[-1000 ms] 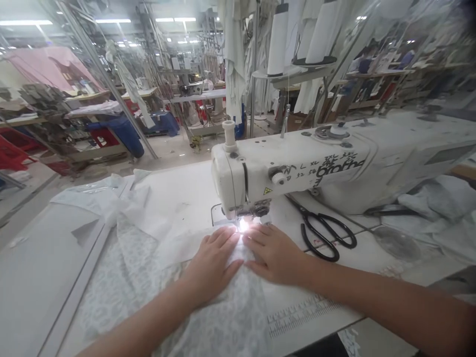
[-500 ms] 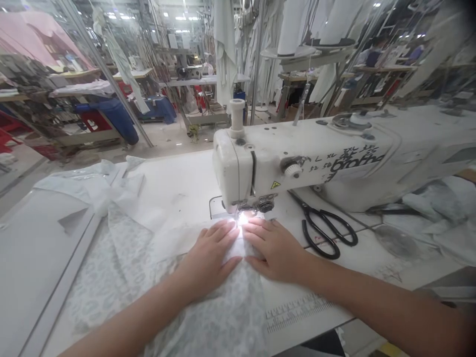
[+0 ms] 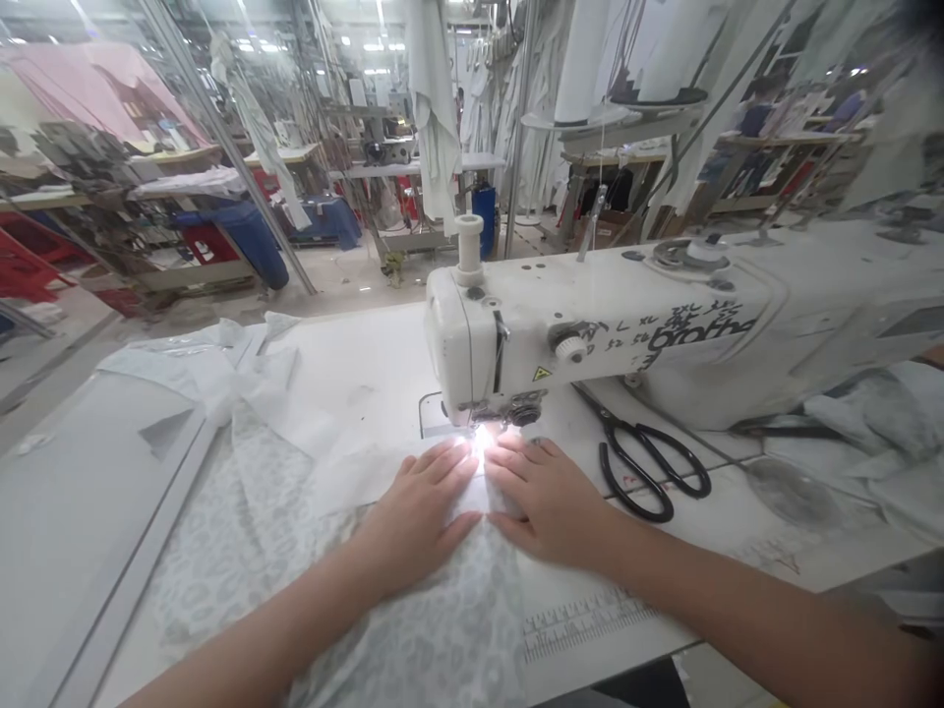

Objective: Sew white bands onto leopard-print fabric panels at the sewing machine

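Note:
A pale fabric piece (image 3: 442, 639) with a grey leopard print lies under both hands and runs up to the needle area of the white sewing machine (image 3: 472, 344). My left hand (image 3: 417, 506) rests flat on it, fingers stretched toward the lit needle and thumb spread inward. My right hand (image 3: 550, 506) lies flat on the cloth's right edge, its fingers also reaching toward the needle. The two thumbs nearly meet. Bright lamp glare hides the presser foot and stitches. Black-handled scissors (image 3: 649, 472) lie right of my right hand.
A printed ruler scale (image 3: 582, 624) marks the table near the front edge. More pale cloth (image 3: 870, 447) is bunched at the right, behind the scissors. White sheets (image 3: 88, 492) cover the left side. Thread cones (image 3: 582, 64) stand above the machine; other workstations fill the background.
The camera view has tilted and shifted slightly. Both hands stay flat on the fabric in nearly the same place by the needle; no clear movement of the cloth shows.

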Tool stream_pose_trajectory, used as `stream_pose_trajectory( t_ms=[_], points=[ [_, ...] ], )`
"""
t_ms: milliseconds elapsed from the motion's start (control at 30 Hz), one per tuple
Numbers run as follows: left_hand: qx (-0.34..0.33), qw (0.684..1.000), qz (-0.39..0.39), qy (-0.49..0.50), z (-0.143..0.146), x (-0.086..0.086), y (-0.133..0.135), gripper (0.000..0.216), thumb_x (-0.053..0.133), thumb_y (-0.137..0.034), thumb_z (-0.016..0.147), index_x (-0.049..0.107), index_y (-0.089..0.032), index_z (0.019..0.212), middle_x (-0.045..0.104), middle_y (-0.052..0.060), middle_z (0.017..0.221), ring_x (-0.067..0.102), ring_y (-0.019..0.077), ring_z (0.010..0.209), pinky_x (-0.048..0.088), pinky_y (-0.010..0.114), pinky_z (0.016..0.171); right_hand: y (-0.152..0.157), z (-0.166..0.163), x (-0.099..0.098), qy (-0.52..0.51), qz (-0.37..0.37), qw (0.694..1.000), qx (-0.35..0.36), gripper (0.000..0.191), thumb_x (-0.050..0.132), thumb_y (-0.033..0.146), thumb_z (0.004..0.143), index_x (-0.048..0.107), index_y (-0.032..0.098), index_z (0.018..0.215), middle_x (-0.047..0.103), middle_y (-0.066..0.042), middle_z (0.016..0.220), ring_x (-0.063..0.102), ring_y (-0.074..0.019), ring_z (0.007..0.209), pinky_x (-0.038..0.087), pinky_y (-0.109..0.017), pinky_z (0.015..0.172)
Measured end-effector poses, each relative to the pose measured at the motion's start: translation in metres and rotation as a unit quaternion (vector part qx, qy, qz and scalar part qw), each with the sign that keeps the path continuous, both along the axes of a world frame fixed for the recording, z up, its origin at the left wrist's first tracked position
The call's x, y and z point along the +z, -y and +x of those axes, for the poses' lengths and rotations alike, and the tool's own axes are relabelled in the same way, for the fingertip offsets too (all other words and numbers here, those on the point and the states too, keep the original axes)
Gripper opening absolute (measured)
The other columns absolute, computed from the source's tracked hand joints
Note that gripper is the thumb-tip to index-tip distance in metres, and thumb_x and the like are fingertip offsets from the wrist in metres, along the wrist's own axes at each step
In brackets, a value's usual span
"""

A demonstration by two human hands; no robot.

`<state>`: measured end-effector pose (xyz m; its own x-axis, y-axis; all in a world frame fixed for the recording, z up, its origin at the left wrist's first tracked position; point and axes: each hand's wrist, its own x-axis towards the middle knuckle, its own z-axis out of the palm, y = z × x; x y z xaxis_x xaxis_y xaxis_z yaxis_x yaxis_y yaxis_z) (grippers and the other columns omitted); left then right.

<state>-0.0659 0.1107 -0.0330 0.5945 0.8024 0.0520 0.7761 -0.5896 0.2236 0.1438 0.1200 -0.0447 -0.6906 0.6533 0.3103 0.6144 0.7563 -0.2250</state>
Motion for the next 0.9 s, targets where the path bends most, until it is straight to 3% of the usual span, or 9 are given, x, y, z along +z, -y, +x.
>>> stream_pose_trajectory(
  t_ms=[367,600,900],
  points=[
    [-0.004,1.0,-0.017,0.008,-0.003,0.001,0.0,0.05,0.043,-0.038,0.088,0.035,-0.023,0.135,0.036,0.008,0.141,0.031,0.0287,0.129,0.036,0.049,0.099,0.0,0.001,0.0,-0.02,0.008,1.0,0.016,0.04,0.049,0.031,0.084,0.05,0.013,0.12,0.055,-0.012,0.121,0.046,-0.0279,0.109,0.037,-0.046,0.093],
    [-0.027,0.998,-0.033,0.039,-0.008,0.005,0.0,0.04,0.043,-0.029,0.088,0.043,-0.024,0.127,0.044,0.004,0.136,0.035,0.0234,0.127,0.035,0.045,0.102,0.002,0.003,0.0,-0.04,0.015,0.998,0.046,0.038,0.051,0.029,0.084,0.053,0.008,0.116,0.058,-0.012,0.113,0.047,-0.0263,0.109,0.037,-0.043,0.096],
    [-0.053,0.998,-0.014,0.041,-0.012,0.007,-0.016,0.04,0.043,-0.031,0.089,0.043,-0.022,0.128,0.044,0.006,0.135,0.035,0.0232,0.127,0.035,0.042,0.102,0.0,0.002,0.0,-0.01,0.005,1.0,0.021,0.044,0.049,0.031,0.084,0.049,0.007,0.12,0.053,-0.015,0.119,0.046,-0.0299,0.108,0.039,-0.047,0.093]
  ],
)
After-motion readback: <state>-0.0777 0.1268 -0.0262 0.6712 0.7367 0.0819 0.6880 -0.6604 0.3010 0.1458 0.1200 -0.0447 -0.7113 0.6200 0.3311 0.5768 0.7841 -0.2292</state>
